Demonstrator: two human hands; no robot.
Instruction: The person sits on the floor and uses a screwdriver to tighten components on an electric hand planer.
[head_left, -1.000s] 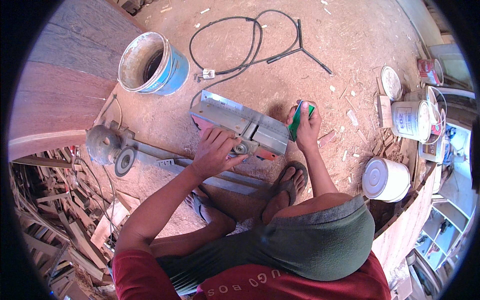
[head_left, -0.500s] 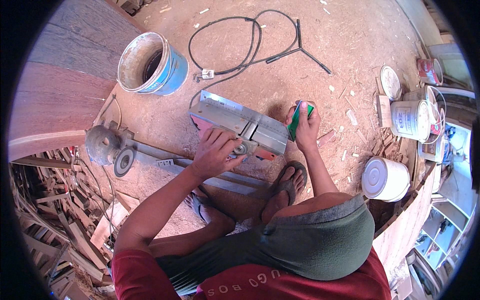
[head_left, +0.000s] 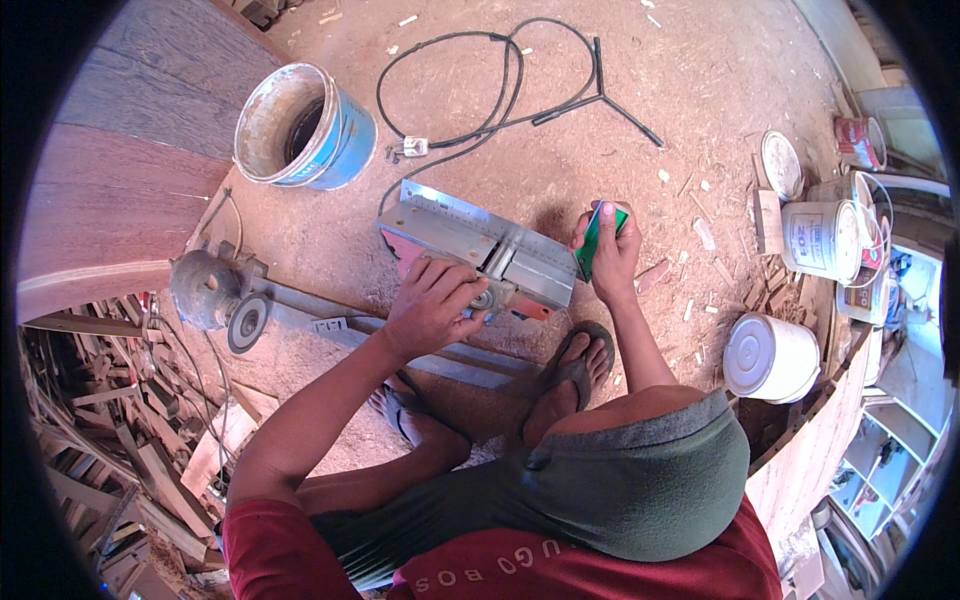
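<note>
An upturned electric planer (head_left: 455, 228) lies in front of me, its flat metal sole facing up and a cutter slot across it. My left hand (head_left: 437, 303) is curled over its near side, fingers beside a round pulley-like part (head_left: 483, 300). Just off the planer's right end, my right hand (head_left: 612, 255) pinches a flat green piece (head_left: 604, 235) with a pale edge, thumb on top. What exactly the green piece is, I cannot make out. Its lower corner comes close to the sole's end; whether they touch is unclear.
A blue bucket (head_left: 345, 145) stands at far left. Beyond the planer lie a looped black cord (head_left: 455, 40), its plug (head_left: 415, 147) and a black T-shaped rod (head_left: 600, 98). A grinding wheel (head_left: 249, 323) sits left. White buckets (head_left: 765, 355) stand right; wood scraps (head_left: 150, 400) fill the lower left.
My left hand's fingers have shifted very slightly on the planer. The right hand and the green piece look unmoved.
</note>
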